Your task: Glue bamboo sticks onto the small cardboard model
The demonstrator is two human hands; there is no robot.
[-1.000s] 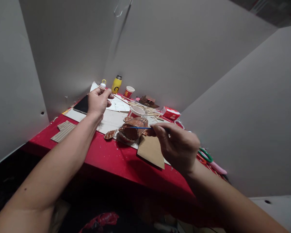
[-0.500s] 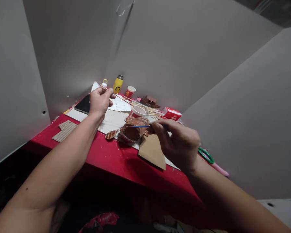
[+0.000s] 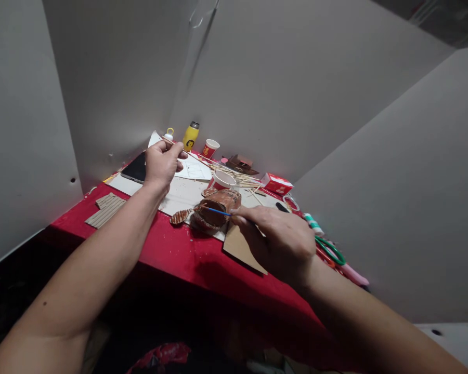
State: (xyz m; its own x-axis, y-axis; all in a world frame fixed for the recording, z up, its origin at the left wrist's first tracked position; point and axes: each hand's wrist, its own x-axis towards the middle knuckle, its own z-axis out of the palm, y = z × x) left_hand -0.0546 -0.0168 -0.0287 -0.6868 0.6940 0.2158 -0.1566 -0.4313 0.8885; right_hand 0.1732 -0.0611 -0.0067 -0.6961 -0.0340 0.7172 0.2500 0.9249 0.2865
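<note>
My left hand [image 3: 159, 163] is raised over the far left part of the table, fingers closed in a pinch on a thin brown stick [image 3: 166, 139]. Between thumb and fingers, my right hand [image 3: 278, 241] grips a slim paintbrush [image 3: 218, 211] with a blue handle. Its tip reaches the open mouth of a hollow brown craft piece [image 3: 228, 198], beside a striped, leaf-shaped flap [image 3: 180, 216]. Whether the tip touches the surface I cannot tell. The craft piece lies on its side at the edge of a pale board [image 3: 179, 192].
Behind stand a paper cup [image 3: 223, 179], another red cup [image 3: 210, 149], a yellow bottle [image 3: 191, 136] and loose sticks [image 3: 237, 175]. A red box [image 3: 276, 183] and green-handled scissors [image 3: 335, 252] lie right. Corrugated cardboard [image 3: 104, 210] is left; flat cardboard [image 3: 242, 246] is in front.
My right hand has shifted left and slightly down, and the paintbrush now slants up toward its tip at the craft piece. The left hand stays nearly still with the stick.
</note>
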